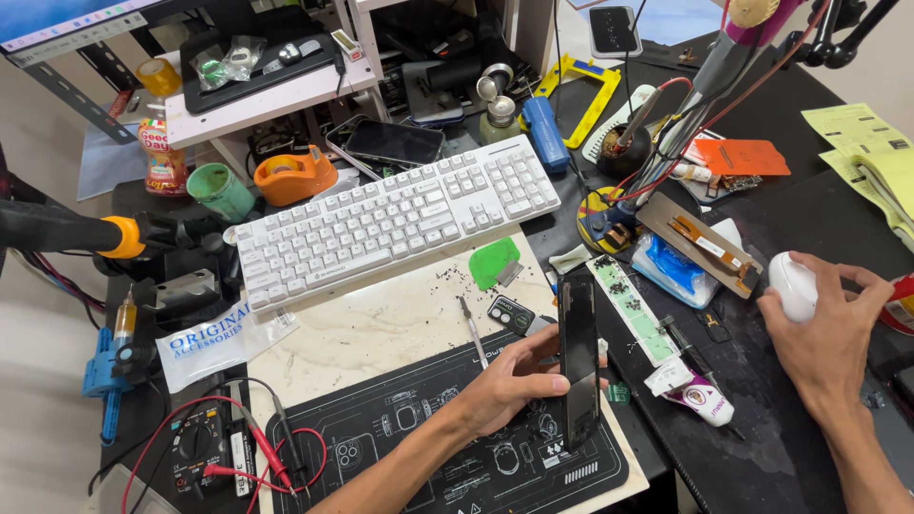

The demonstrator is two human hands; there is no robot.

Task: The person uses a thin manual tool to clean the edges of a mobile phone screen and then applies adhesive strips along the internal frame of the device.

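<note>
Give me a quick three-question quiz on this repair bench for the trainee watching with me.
1. True or false: the left hand holds the black phone on its edge above the black work mat.
2. What does the right hand grip? A) a white rounded object B) tweezers C) the orange tape dispenser
3. What lies right behind the mat, towards the shelf?

Key:
1. True.
2. A, the white rounded object.
3. The white keyboard.
</note>
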